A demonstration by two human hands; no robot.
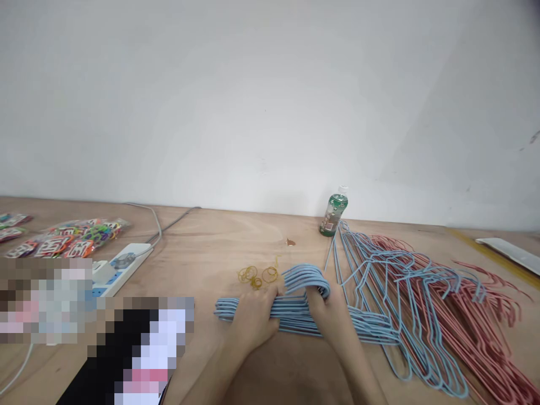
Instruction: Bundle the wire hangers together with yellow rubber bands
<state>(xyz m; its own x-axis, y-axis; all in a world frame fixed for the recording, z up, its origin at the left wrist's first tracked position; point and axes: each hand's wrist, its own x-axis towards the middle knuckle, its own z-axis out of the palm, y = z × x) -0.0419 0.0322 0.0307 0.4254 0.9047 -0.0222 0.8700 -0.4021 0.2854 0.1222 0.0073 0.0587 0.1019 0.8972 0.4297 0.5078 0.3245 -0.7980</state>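
A stack of light blue clothes hangers [369, 326] lies sideways before me, its hooks bunched together and curving up at the middle. My left hand [254, 312] is closed around the stack's left part, thumb toward the centre. With my right hand [325, 306] I grip the stack at the base of the hooks, fingers partly hidden behind them. Just beyond my left hand lie several thin yellow rubber bands [255, 277] on the wooden table [219, 242].
At right, loose blue hangers [400, 298] overlap a pile of pink hangers [476, 332]. A green-labelled bottle [333, 212] stands near the wall. On the left are a power strip [126, 264], cables, bags of colourful items [80, 236] and a pixelated dark object [122, 343].
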